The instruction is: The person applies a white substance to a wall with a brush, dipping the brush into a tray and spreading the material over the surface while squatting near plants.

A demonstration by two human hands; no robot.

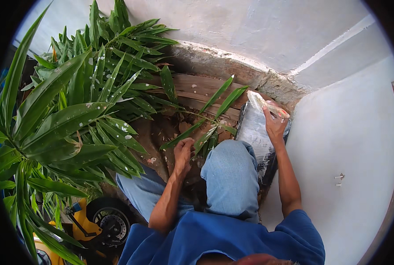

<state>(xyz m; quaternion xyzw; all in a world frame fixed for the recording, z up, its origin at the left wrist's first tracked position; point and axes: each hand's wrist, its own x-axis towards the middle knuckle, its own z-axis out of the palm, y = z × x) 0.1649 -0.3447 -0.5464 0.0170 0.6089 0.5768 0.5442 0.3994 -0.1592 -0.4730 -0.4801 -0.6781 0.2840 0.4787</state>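
Note:
My right hand grips a wide paintbrush coated in white paint, held over the far end of a black tray streaked with white paint. The tray lies lengthwise between my right knee and the right wall. My left hand is curled left of my knee, near long green leaves; whether anything is inside its fingers I cannot make out.
Leafy plants, flecked with white, fill the left. Pale walls rise ahead and at right, with rough bare concrete along their foot. Brown boards lie behind the leaves. A yellow and black motorbike stands at lower left.

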